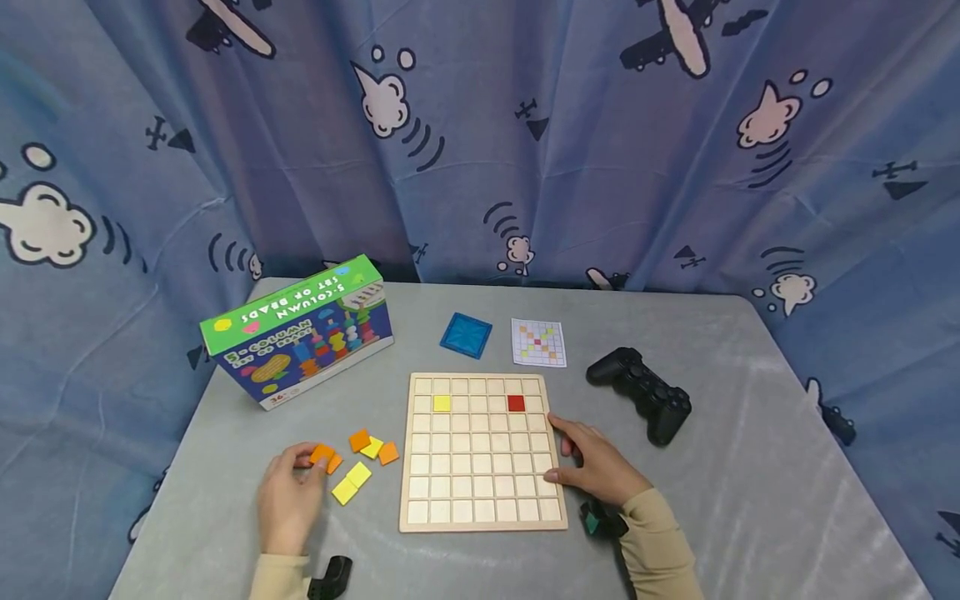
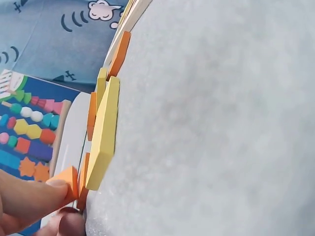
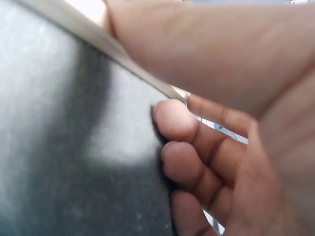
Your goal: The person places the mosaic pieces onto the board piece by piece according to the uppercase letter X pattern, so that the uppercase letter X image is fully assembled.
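Observation:
My left hand (image 1: 291,496) pinches an orange square tile (image 1: 322,452) between thumb and fingers; the left wrist view shows the thumb on that orange tile (image 2: 72,182). Another orange tile (image 1: 334,463) lies right beside it. Several loose yellow tiles (image 1: 345,491) and orange tiles (image 1: 387,452) lie between this hand and the wooden grid board (image 1: 482,528). One yellow tile (image 1: 442,403) and one red tile (image 1: 516,403) sit in the board's second row from the top. My right hand (image 1: 596,462) rests at the board's right edge, thumb and index finger touching it, the other fingers loosely bent.
Behind the board lie a blue square tray (image 1: 466,335) and a printed pattern card (image 1: 538,342). A black game controller (image 1: 641,392) is at the right. The bead-set box (image 1: 300,337) stands at the back left, in front of a blue curtain (image 1: 465,167).

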Demonstrator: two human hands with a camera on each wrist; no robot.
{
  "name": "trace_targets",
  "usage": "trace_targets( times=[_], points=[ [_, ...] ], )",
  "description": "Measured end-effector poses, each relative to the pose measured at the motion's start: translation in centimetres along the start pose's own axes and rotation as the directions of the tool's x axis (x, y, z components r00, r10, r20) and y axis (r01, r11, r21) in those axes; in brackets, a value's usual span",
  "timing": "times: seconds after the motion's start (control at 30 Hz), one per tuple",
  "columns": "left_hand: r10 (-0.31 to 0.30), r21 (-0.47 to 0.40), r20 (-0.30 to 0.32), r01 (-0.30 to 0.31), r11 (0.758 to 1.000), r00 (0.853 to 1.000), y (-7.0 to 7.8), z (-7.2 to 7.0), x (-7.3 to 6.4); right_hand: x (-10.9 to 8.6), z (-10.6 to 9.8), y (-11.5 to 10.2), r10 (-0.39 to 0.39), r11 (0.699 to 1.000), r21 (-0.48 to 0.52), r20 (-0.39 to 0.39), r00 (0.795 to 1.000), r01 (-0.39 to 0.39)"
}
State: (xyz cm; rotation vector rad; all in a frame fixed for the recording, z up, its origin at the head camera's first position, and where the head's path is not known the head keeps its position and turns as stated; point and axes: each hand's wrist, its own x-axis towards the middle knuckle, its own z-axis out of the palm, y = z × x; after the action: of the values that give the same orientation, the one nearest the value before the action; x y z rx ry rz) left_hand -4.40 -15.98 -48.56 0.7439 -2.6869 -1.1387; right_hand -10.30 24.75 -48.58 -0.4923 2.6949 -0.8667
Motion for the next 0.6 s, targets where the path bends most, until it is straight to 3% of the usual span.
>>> trace_targets(
  times=[0.3,0.47,0.6],
  points=[
    [0.037,-0.020,-0.043,-0.038,0.999,0.998,0.7,0.1,-0.1,0.0,-0.1,-0.2,0.014,1.000,0.001,0.003,1.000,-0.014],
    [0.023,-0.074,0.011,-0.022,0.997,1.000,1.6,0.0,-0.3,0.0,-0.2,-0.2,0.008,1.000,-0.002,0.005,1.000,-0.008],
    [0.047,-0.117,0.059,-0.040,0.992,0.997,2.5,-0.2,-0.6,0.0,-0.1,-0.2,0.002,1.000,0.002,0.005,1.000,-0.002]
  ],
)
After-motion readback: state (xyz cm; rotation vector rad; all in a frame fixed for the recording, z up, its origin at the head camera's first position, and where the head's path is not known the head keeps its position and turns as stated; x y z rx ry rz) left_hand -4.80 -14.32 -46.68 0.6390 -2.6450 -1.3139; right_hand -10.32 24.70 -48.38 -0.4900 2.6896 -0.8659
